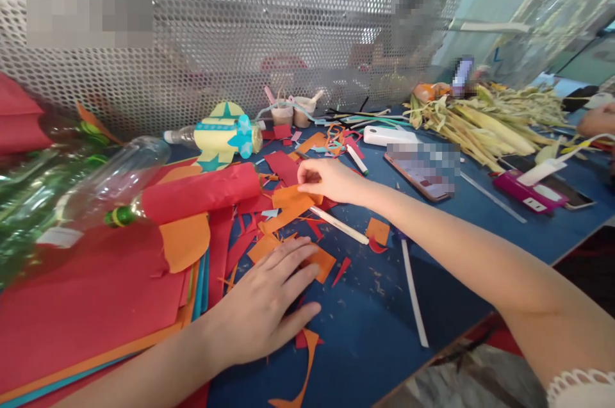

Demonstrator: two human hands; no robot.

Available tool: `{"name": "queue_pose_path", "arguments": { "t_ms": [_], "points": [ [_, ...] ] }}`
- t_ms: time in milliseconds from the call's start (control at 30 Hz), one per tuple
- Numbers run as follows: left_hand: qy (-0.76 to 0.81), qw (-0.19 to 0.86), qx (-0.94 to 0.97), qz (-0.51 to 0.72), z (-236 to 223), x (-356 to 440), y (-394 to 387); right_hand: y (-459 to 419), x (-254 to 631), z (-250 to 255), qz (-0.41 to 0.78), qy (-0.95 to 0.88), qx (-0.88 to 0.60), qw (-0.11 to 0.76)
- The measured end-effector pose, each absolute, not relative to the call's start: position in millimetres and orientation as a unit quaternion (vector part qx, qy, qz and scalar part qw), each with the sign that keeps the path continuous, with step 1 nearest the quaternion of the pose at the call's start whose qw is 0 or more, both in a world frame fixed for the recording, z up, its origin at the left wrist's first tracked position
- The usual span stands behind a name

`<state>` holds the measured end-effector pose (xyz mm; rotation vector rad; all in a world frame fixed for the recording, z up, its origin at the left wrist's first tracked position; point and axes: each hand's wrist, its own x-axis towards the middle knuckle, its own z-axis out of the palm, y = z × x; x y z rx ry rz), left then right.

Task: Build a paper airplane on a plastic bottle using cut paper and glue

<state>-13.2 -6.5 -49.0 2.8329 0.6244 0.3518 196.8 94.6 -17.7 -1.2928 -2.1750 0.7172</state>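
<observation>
My left hand [271, 296] lies flat with its fingers spread over orange paper scraps [323, 262] on the blue table. Farther back, the fingertips of my right hand [331, 179] are pinched on a piece of orange paper [288, 198]. A white pen [340, 226] lies just below that hand. To the left rests a bottle wrapped in red paper [202, 193] with a green neck, an orange paper piece [186, 243] under it. Behind it is a bottle dressed in yellow paper [216, 136] with blue stars.
Stacked coloured sheets [96, 293] and clear bottles [115, 171] fill the left. A phone [423, 174], a white device [389, 136], dried husks [485, 120] and a purple box [528, 193] lie to the right. Two small cups [282, 114] stand near the perforated metal screen [288, 17].
</observation>
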Motion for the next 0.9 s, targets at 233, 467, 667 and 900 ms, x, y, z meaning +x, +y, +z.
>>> {"name": "queue_pose_path", "arguments": {
  "t_ms": [233, 467, 667, 900],
  "points": [
    [0.233, 0.081, 0.958, 0.145, -56, -16, -6, 31, 225, 4, 0.480, -0.711, -0.426, 0.286],
    [0.317, 0.067, 0.930, 0.172, -59, -12, -2, -27, 234, -24, 0.463, -0.708, -0.512, 0.151],
    [0.363, 0.038, 0.907, 0.212, -56, -10, 6, -31, 232, -29, 0.443, -0.719, -0.513, 0.153],
    [0.249, 0.055, 0.943, 0.213, -46, -12, 3, -33, 231, -33, 0.400, -0.748, -0.504, 0.161]
  ]
}}
